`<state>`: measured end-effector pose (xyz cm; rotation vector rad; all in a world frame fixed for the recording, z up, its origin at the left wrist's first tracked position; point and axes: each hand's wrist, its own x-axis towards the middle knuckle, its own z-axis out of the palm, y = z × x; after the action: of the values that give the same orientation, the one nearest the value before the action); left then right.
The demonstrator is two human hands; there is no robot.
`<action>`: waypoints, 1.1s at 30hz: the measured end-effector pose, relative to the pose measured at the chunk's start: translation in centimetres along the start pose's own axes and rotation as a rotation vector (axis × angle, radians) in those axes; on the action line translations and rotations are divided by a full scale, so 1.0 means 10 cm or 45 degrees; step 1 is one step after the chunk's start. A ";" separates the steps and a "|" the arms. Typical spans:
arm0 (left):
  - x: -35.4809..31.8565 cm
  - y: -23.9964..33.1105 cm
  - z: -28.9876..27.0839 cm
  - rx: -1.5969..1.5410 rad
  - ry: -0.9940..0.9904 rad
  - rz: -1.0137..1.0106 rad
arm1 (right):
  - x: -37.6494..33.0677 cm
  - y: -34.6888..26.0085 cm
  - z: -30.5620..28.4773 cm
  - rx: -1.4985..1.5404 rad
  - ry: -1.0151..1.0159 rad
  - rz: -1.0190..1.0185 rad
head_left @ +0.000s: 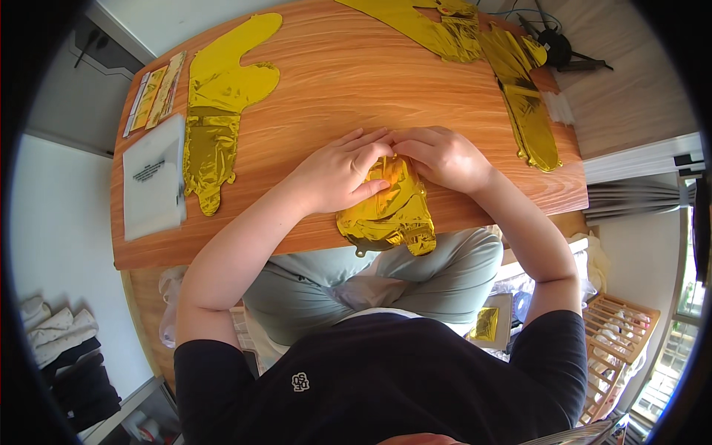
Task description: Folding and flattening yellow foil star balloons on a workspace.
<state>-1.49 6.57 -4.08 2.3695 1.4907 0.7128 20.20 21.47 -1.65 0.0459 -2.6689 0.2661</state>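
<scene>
Your black short-sleeved shirt (pixel 415 371) is closest to camera. Orange-brown wood-grain table (pixel 334 81) is biggest, spanning the view; your grey-green trousers (pixel 297 297) show below its near edge. Long flat yellow-gold foil shape (pixel 211 111) lies along the left side; shiny gold foil piece (pixel 452 37) at the far edge meets a narrow gold foil strip (pixel 530 111) running down the right side. Frosted clear flat pouch (pixel 152 182) sits at left, just beside the long shape. Crumpled, folded gold foil piece (pixel 393 215) is between your hands at the near edge, its lower end overhanging. Your left hand (pixel 345 167): thumb laid on that foil, index bent to its top edge. Your right hand (pixel 441 156): fingers curled at the same edge; fingertips partly hidden, can't tell if either hand pinches it. Smallest: flat white-and-gold packets (pixel 154 93), far left.
</scene>
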 end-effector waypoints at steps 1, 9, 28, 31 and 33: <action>-0.01 0.00 0.00 0.042 0.013 0.016 | 0.00 -0.03 -0.01 0.025 0.041 -0.012; 0.00 -0.02 0.02 0.106 0.035 0.061 | -0.13 -0.02 0.00 -0.026 0.045 -0.043; 0.01 -0.01 0.04 0.237 -0.039 0.045 | -0.21 -0.09 -0.11 0.074 -0.012 -0.022; 0.00 -0.02 0.06 0.262 -0.048 0.038 | -0.14 -0.09 -0.14 0.242 -0.079 0.081; 0.00 -0.02 0.06 0.268 -0.052 0.034 | -0.09 -0.14 -0.20 0.272 -0.121 0.140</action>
<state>-1.31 6.65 -4.70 2.5442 1.5906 0.5324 22.01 20.43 -0.10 -0.0226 -2.7296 0.5974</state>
